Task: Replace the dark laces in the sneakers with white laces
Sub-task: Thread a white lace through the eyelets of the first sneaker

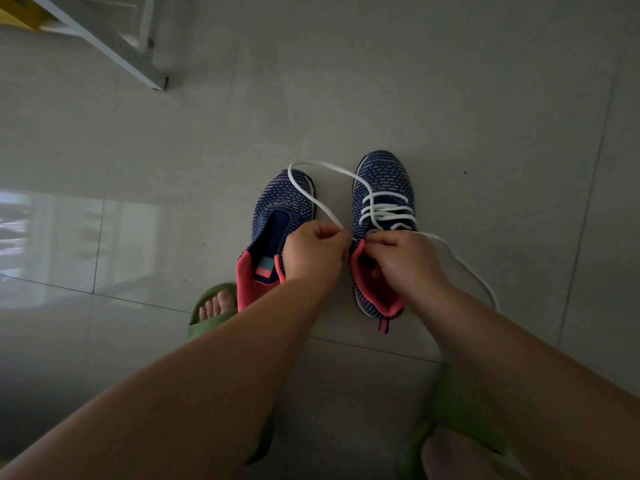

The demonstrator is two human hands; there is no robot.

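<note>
Both hands pinch the limp white lace (pixel 372 199) at the right sneaker's (pixel 382 216) top eyelets: left hand (pixel 313 252) at nine o'clock, right hand (pixel 403 258) at three; grip near the stiff tip.

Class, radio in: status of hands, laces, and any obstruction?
Left hand and right hand both pinch the white lace at right sneaker. Left sneaker unlaced. Nothing blocking.

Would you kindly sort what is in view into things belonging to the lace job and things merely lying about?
Job: right sneaker, white lace, left sneaker with no lace, left hand, right hand.
Lying about: green slippers, white metal frame, floor tiles.
</note>
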